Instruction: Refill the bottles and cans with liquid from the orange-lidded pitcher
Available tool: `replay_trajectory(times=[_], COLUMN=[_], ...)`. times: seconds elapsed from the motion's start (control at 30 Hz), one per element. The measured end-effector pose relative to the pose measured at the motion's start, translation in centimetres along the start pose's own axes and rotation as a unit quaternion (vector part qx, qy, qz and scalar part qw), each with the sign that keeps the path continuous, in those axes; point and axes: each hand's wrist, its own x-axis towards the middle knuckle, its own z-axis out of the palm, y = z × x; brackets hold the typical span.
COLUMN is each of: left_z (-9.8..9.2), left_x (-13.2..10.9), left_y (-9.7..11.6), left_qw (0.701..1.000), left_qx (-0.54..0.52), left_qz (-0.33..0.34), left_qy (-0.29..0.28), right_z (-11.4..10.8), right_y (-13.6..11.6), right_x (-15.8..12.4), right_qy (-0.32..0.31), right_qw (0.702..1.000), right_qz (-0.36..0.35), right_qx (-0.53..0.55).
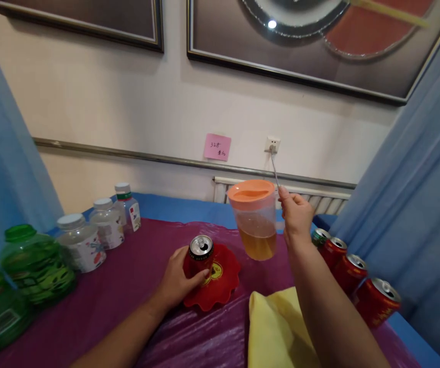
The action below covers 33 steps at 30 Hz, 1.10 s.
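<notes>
My left hand is wrapped round a dark red can with an opened silver top, upright over a red scalloped dish with a yellow emblem. To the right of the can, my right hand grips the handle side of a clear plastic pitcher; the handle is largely hidden by the fingers. The pitcher has an orange lid and holds amber liquid in its lower part. It is close to upright and apart from the can.
A folded yellow cloth lies at the front. Several opened cans line the right edge. Green jugs and clear white-capped jars stand along the left. Behind the purple-covered table are a radiator and a wall socket.
</notes>
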Motion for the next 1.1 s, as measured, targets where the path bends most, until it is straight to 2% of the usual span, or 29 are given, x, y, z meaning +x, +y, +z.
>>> replay_trajectory(times=[0.1, 0.17, 0.3, 0.43, 0.57, 0.7, 1.1], left_z=[-0.2, -0.3, -0.3, -0.3, -0.5, -0.4, -0.1], left_x=[-0.2, -0.3, -0.8, -1.1, -1.2, -1.4, -1.8], left_y=[0.0, -0.1, -0.1, 0.6, 1.4, 1.6, 1.7], left_qw=[1.000, 1.000, 1.000, 0.998, 0.995, 0.993, 0.987], left_qx=[0.002, 0.004, 0.007, -0.003, -0.001, -0.001, -0.003], left_qz=[-0.003, -0.005, -0.011, -0.011, -0.023, -0.030, -0.022], left_qy=[-0.005, -0.006, -0.022, -0.068, -0.092, -0.114, -0.159], right_z=[1.0, 0.9, -0.5, -2.4, -3.8, -4.2, -4.0], right_y=[-0.9, -1.0, -1.0, -1.6, -2.5, -3.0, -2.4], right_x=[-0.9, -2.0, -3.4, -3.3, -2.9, -3.1, -3.9], right_qy=[-0.017, -0.025, -0.043, -0.082, -0.070, -0.076, -0.097], right_qw=[1.000, 1.000, 0.999, 0.995, 0.991, 0.982, 0.936], right_qz=[-0.005, -0.002, 0.009, 0.025, 0.017, 0.014, -0.115], right_qx=[0.017, 0.016, -0.017, -0.054, -0.110, -0.170, -0.317])
